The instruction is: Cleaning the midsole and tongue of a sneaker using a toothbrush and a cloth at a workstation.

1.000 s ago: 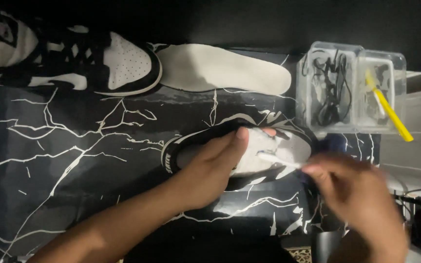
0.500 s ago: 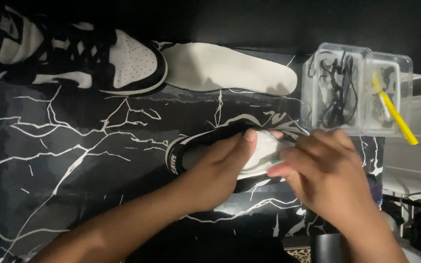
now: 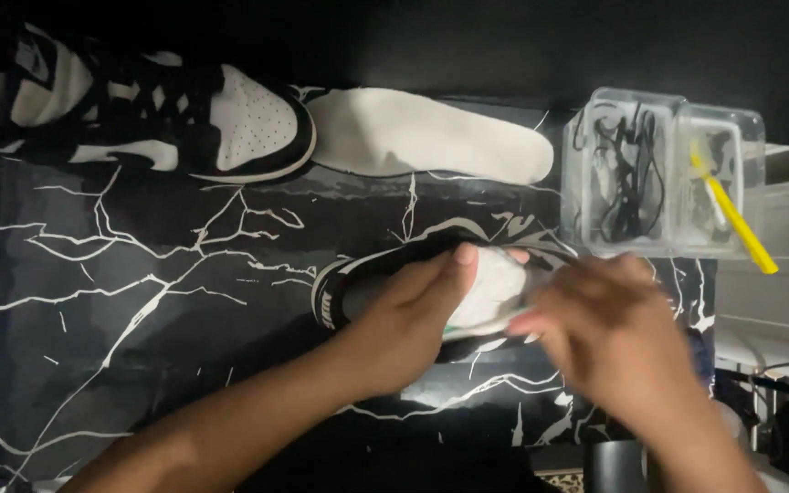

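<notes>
Near the bench's (image 3: 139,301) centre, the left hand (image 3: 404,329) is gripping a black-and-white shoe (image 3: 431,292) closed around its opening, while the right hand (image 3: 604,338), blurred at 3 o'clock, is covering its toe; its grip is unclear. Light, soft-sided; hold by the collar, probably.

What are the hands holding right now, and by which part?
The left hand holds the black-and-white shoe around its middle. The right hand is at the toe end; whether it holds anything cannot be told.

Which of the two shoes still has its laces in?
The shoe at the far left, lying untouched beside the loose insole. The other shoe, gripped by the left hand, shows no laces.
</notes>
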